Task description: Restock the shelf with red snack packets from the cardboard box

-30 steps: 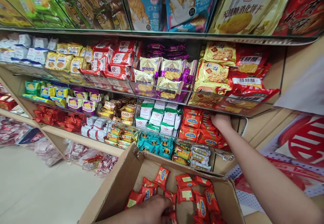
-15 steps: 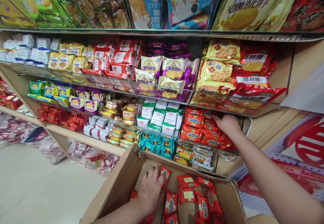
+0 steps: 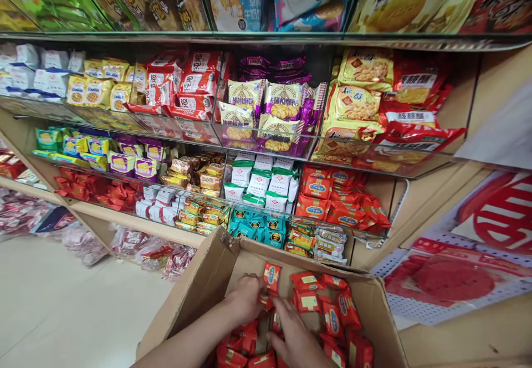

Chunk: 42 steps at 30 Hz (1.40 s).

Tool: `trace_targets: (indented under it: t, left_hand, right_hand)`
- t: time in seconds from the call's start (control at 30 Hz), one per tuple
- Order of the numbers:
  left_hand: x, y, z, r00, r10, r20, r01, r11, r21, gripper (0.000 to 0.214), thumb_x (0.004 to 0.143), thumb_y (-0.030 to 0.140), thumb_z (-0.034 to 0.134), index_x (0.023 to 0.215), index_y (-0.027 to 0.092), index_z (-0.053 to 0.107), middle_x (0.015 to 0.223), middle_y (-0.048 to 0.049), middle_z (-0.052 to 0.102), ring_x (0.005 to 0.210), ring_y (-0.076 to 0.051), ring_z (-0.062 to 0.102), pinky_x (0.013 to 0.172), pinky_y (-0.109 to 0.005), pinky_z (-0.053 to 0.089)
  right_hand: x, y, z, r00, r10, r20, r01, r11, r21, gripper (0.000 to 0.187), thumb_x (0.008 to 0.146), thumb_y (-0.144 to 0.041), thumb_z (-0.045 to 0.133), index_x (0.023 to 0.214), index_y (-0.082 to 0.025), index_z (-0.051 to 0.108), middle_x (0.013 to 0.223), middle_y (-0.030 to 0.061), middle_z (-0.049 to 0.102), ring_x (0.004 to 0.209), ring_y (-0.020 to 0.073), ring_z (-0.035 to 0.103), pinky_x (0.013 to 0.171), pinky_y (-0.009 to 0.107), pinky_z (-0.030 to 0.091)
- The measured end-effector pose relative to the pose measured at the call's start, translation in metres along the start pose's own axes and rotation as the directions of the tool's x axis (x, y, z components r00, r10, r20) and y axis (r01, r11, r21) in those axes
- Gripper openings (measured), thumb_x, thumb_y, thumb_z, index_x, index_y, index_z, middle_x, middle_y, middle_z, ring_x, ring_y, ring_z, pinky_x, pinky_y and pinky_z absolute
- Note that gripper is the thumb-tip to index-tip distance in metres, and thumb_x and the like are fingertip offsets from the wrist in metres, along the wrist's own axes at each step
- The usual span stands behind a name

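In front of you, the work looks to be only partly done, as I judge it: one group of red packets [image 3: 313, 208] is sitting in the right end compartment of the rack [image 3: 124, 221], stacked in rough rows, while many packets [image 3: 331, 319] of the same look remain in the box [image 3: 203, 285]. These lie loosely, some at its right side, some under and near your hands, and one packet [image 3: 271, 275] is apart, near the far wall. Both your hands are inside the box. Your left hand [image 3: 246, 300] has its fingers bent, with the tips at a packet [image 3: 266, 300] between the two hands; perhaps they pinch it, but the fingers cover the contact and I cannot tell. Your right hand [image 3: 296, 330] has thumb and forefinger apart, not closed on anything, the forefinger near this same packet. The near part of the box is cut off by the lower edge, and your forearms cover some packets, so how many are left cannot be counted. The back of the compartment is also hard to see.
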State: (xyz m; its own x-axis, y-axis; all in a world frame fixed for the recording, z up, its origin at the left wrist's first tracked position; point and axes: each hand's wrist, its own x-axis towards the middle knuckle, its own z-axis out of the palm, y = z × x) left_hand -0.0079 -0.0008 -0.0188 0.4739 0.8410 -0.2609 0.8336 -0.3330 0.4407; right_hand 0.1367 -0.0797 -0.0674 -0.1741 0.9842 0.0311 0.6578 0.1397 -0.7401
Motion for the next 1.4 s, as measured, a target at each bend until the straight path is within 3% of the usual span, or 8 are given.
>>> trace_targets:
  t: [0.17, 0.4, 0.57, 0.8, 0.97, 1.1, 1.23, 1.4]
  left_hand:
    - [0.003, -0.002, -0.002, 0.997, 0.049, -0.065, -0.069, 0.931, -0.359, 0.022, 0.06, 0.019, 0.062, 0.082, 0.018, 0.064, 0.084, -0.0034, 0.063, 0.078, -0.018, 0.056, 0.073, -0.028, 0.042]
    - [0.012, 0.014, 0.003, 0.994, -0.095, -0.056, -0.028, 0.269, -0.963, 0.041, 0.052, 0.039, 0.075, 0.081, 0.014, 0.061, 0.071, -0.0003, 0.062, 0.062, -0.01, 0.054, 0.066, -0.023, 0.043]
    - [0.01, 0.019, 0.006, 0.987, -0.146, 0.061, 0.076, 0.102, -0.992, 0.038, 0.048, 0.043, 0.077, 0.067, 0.012, 0.063, 0.062, 0.0, 0.063, 0.055, -0.009, 0.053, 0.059, -0.022, 0.042]
    - [0.008, 0.022, 0.012, 0.985, -0.166, 0.05, 0.074, 0.14, -0.987, 0.045, 0.05, 0.053, 0.071, 0.068, 0.013, 0.063, 0.058, 0.0014, 0.062, 0.054, -0.01, 0.054, 0.058, -0.023, 0.043]
    - [0.003, 0.026, 0.024, 0.987, -0.127, 0.1, 0.135, 0.315, -0.939, 0.055, 0.058, 0.069, 0.053, 0.067, 0.015, 0.056, 0.051, 0.002, 0.058, 0.045, -0.011, 0.051, 0.043, -0.021, 0.035]
    - [0.0, 0.031, 0.029, 0.996, -0.029, 0.089, 0.093, 0.398, -0.913, 0.06, 0.063, 0.072, 0.044, 0.071, 0.014, 0.055, 0.053, 0.0003, 0.058, 0.044, -0.012, 0.052, 0.041, -0.021, 0.033]
    - [0.0, 0.029, 0.029, 0.997, 0.007, 0.082, 0.073, 0.389, -0.918, 0.058, 0.066, 0.071, 0.042, 0.068, 0.015, 0.055, 0.054, 0.0001, 0.058, 0.043, -0.011, 0.048, 0.043, -0.023, 0.036]
    - [0.0, 0.022, 0.022, 0.999, 0.028, -0.026, -0.036, 0.51, -0.859, 0.052, 0.072, 0.066, 0.04, 0.069, 0.016, 0.052, 0.055, 0.0021, 0.055, 0.048, -0.01, 0.046, 0.049, -0.024, 0.039]
  right_hand:
    - [0.007, 0.01, 0.005, 0.965, 0.18, -0.192, -0.081, 0.896, 0.437, 0.05, 0.075, -0.026, 0.051, 0.123, -0.017, 0.041, 0.116, 0.0111, 0.056, 0.101, 0.0217, 0.055, 0.085, 0.036, 0.045]
    - [0.016, 0.01, -0.023, 0.928, 0.32, -0.191, -0.041, 0.596, 0.802, 0.028, 0.064, -0.037, 0.067, 0.082, -0.018, 0.055, 0.076, 0.0016, 0.064, 0.072, 0.0158, 0.058, 0.071, 0.029, 0.046]
    - [0.014, -0.003, -0.027, 0.875, 0.441, -0.198, -0.076, 0.53, 0.845, 0.028, 0.07, -0.045, 0.06, 0.079, -0.019, 0.055, 0.075, 0.0002, 0.062, 0.072, 0.0155, 0.057, 0.069, 0.027, 0.044]
    - [0.019, -0.007, -0.029, 0.758, 0.48, -0.441, -0.204, 0.817, 0.539, 0.038, 0.079, -0.054, 0.038, 0.072, -0.021, 0.054, 0.069, 0.0013, 0.061, 0.065, 0.0172, 0.054, 0.062, 0.027, 0.041]
    - [0.014, 0.002, -0.024, 0.742, 0.452, -0.494, -0.26, 0.875, 0.409, 0.041, 0.08, -0.054, 0.034, 0.071, -0.02, 0.055, 0.068, 0.0039, 0.061, 0.063, 0.0186, 0.054, 0.061, 0.028, 0.04]
    - [0.011, 0.008, -0.015, 0.737, 0.491, -0.465, -0.218, 0.823, 0.525, 0.04, 0.078, -0.055, 0.039, 0.072, -0.02, 0.057, 0.069, 0.0046, 0.063, 0.063, 0.0191, 0.056, 0.059, 0.029, 0.042]
    - [0.011, 0.01, -0.013, 0.755, 0.57, -0.324, -0.164, 0.643, 0.748, 0.038, 0.076, -0.055, 0.043, 0.072, -0.02, 0.057, 0.068, 0.0037, 0.064, 0.061, 0.0191, 0.058, 0.053, 0.028, 0.044]
    - [0.004, 0.0, -0.03, 0.902, 0.402, -0.154, -0.113, 0.566, 0.817, 0.03, 0.069, -0.047, 0.059, 0.084, -0.02, 0.056, 0.078, 0.0039, 0.066, 0.072, 0.0207, 0.061, 0.059, 0.03, 0.047]
